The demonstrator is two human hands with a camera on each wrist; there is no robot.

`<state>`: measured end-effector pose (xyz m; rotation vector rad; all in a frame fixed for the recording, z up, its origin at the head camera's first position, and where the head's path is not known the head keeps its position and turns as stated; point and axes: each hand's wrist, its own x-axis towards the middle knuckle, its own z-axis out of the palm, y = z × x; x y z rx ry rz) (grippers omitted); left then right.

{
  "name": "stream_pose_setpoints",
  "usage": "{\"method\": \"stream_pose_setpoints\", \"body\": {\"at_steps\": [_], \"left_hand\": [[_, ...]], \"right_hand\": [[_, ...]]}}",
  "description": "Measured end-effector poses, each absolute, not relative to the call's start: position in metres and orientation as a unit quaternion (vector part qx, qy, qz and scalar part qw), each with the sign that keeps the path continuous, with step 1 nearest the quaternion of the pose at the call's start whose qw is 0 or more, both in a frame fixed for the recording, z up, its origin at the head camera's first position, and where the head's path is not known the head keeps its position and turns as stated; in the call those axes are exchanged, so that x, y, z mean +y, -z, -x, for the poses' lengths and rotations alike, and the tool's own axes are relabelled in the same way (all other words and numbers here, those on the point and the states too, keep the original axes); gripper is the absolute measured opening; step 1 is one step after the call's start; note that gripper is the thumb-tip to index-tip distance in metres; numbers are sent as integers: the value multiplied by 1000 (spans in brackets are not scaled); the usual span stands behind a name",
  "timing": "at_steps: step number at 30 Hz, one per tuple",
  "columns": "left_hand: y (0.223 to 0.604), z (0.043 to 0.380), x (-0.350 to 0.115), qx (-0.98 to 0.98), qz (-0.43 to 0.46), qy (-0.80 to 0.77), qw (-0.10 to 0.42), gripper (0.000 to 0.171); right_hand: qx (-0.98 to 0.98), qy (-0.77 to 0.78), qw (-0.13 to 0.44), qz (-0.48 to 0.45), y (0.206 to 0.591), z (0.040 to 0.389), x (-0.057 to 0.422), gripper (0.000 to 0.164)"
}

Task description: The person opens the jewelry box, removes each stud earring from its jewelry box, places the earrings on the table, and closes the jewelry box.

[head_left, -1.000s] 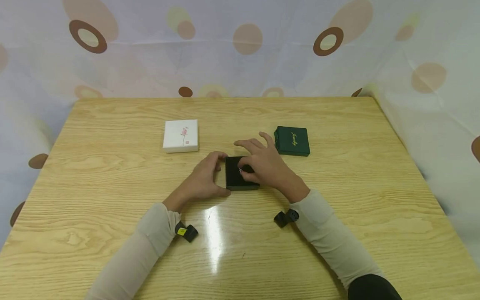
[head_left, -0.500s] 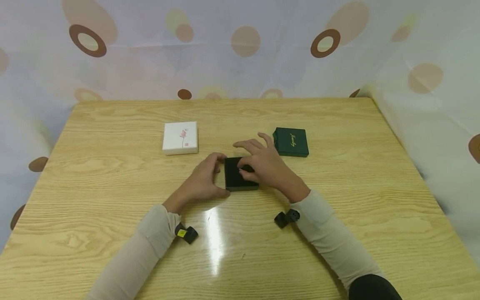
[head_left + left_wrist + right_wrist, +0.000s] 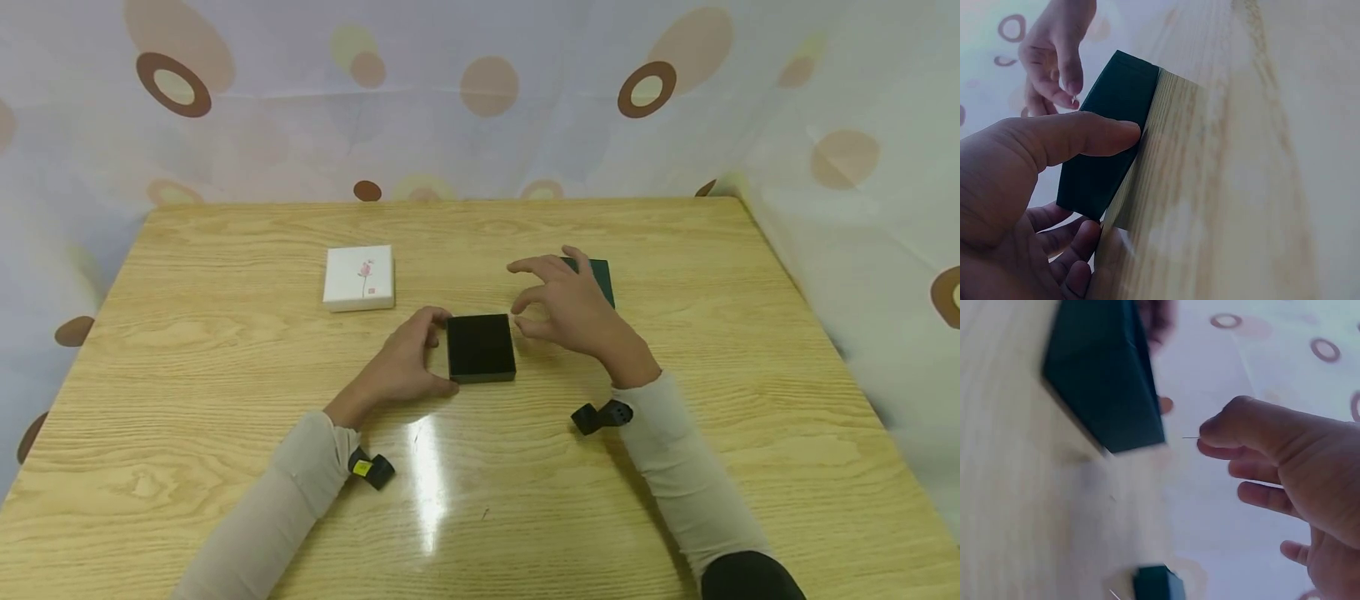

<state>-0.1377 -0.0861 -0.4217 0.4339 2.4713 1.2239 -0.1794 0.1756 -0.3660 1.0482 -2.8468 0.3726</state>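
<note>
My right hand (image 3: 573, 313) pinches the thin pin (image 3: 1190, 437), probably light and slippery, by one end, while my left hand (image 3: 407, 360) grips the box (image 3: 481, 347) by its sides.

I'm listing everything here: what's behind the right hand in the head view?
Part of a dark green box or lid shows behind the right hand, which covers the rest.

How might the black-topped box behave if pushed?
The black-topped box probably slides rather than tips, sitting low and flat on the table. Its straight edges suggest stiff walls. Flat sides make rolling unlikely.
</note>
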Motion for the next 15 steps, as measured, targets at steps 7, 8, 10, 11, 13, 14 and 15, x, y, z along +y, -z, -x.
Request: {"method": "stream_pose_setpoints", "body": {"at_steps": [7,8,10,11,13,14,15], "left_hand": [[422,137,-86,871,-155,-432,175,95],[422,137,-86,871,-154,-432,176,95],[422,137,-86,871,-152,-432,176,95],[422,137,-86,872,-152,-432,176,95],[423,137,-86,872,-152,-432,176,96],[423,137,-86,872,-152,-432,176,96],[423,138,-86,872,-153,-431,176,96]], "right_hand": [[-947,-129,-17,-292,359,187,207,7],[-949,-130,-28,-285,359,188,210,7],[-952,-133,-51,-270,359,190,218,7],[-953,-134,-62,-264,359,190,221,7],[-954,-138,-79,-255,360,191,227,6],[-954,-138,-85,-253,360,192,229,6],[-954,-139,-91,-250,361,193,231,5]]}}
